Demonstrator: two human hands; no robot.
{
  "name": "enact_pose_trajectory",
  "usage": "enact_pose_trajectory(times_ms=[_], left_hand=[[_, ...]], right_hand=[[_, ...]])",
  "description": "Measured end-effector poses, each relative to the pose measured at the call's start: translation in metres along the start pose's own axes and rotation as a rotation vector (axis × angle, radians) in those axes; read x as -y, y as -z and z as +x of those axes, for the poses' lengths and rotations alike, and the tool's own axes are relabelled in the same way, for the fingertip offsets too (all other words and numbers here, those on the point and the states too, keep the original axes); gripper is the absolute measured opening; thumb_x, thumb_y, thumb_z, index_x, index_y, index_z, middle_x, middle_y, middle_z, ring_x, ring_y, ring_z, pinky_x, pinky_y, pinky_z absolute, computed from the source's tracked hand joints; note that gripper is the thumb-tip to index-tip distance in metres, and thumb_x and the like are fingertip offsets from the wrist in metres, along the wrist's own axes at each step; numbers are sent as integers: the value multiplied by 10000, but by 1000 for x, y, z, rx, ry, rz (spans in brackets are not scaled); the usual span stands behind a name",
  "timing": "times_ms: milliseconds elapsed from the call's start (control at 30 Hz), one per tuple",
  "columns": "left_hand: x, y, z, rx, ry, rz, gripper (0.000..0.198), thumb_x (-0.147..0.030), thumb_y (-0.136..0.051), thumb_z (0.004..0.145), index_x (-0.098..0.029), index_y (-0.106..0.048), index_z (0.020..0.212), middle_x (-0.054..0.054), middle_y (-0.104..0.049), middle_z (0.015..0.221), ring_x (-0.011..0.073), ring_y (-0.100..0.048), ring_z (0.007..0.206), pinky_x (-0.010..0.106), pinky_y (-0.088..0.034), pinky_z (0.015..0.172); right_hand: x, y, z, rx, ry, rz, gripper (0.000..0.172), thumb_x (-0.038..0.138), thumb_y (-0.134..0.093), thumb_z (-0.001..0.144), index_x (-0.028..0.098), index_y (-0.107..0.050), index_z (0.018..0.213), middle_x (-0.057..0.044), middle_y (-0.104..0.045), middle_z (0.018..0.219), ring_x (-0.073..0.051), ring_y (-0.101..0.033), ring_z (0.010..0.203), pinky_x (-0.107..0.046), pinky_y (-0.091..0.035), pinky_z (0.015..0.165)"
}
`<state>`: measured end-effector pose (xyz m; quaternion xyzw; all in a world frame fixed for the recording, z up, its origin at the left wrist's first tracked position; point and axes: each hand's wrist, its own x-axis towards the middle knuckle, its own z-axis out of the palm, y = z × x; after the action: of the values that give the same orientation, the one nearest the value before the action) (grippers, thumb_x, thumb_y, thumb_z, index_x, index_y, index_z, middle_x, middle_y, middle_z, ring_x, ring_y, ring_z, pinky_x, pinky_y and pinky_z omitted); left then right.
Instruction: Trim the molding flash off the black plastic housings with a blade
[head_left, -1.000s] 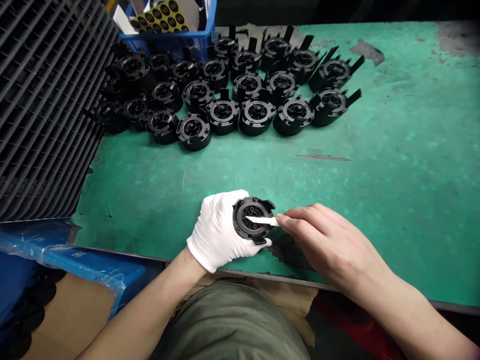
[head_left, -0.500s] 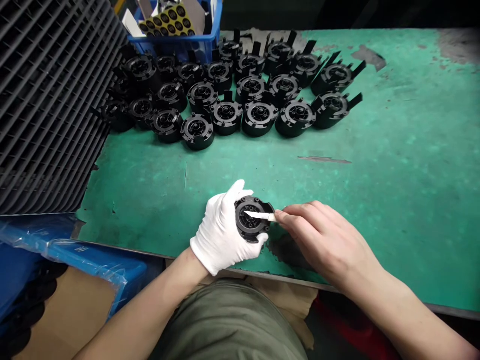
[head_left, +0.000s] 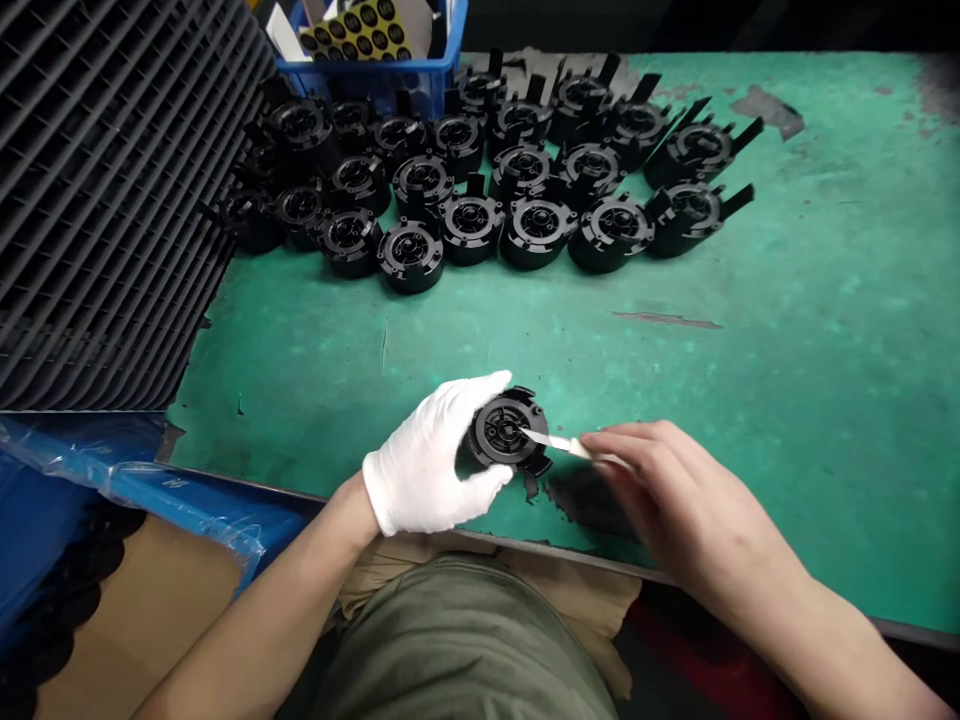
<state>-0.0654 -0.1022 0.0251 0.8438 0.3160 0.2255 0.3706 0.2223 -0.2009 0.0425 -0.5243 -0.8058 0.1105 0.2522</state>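
My left hand (head_left: 439,455), in a white glove, grips a round black plastic housing (head_left: 510,432) from its left side, thumb near its lower edge and fingers over the top. The housing's ribbed face with a central hub is turned up towards me. My right hand (head_left: 679,490) is bare and pinches the handle of a small craft knife (head_left: 559,442). The pale, pointed blade reaches over the housing's face near the hub; whether it touches cannot be made out.
Several similar black housings (head_left: 538,228) stand in rows on the green tabletop (head_left: 840,330). Behind them is a blue bin (head_left: 379,85) holding a yellow sheet of round black stickers (head_left: 367,30). Stacked dark grilles (head_left: 112,200) rise at left, above a blue crate (head_left: 172,500) covered in plastic film.
The housing has turned within my left hand, whose fingers have shifted on it. My right hand and the knife have drawn slightly right, moving the blade tip off the left of the hub.
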Motion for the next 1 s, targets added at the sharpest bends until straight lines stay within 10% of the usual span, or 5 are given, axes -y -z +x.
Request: enact_pose_trajectory(times_ms=[200, 1000], left_hand=[[2, -11, 4, -11, 103, 1, 1133, -575, -1033, 706, -174, -495, 1618, 221, -667, 1567, 426, -674, 1445, 577, -572, 1243], [-1, -14, 6, -25, 185, -36, 1089, -508, -1063, 693, -240, -514, 1594, 162, -720, 1516, 403, -714, 1402, 571, -610, 1191]], right_hand=[[10, -3, 5, 33, 45, -53, 285, 86, -609, 1080, 182, -629, 1347, -99, -736, 1132, -193, -661, 896, -327, -544, 780], [1, 0, 12, 127, 112, -161, 399, 55, -553, 1066, 200, -611, 1433, -128, -752, 1223, -238, -643, 944, -401, -548, 818]])
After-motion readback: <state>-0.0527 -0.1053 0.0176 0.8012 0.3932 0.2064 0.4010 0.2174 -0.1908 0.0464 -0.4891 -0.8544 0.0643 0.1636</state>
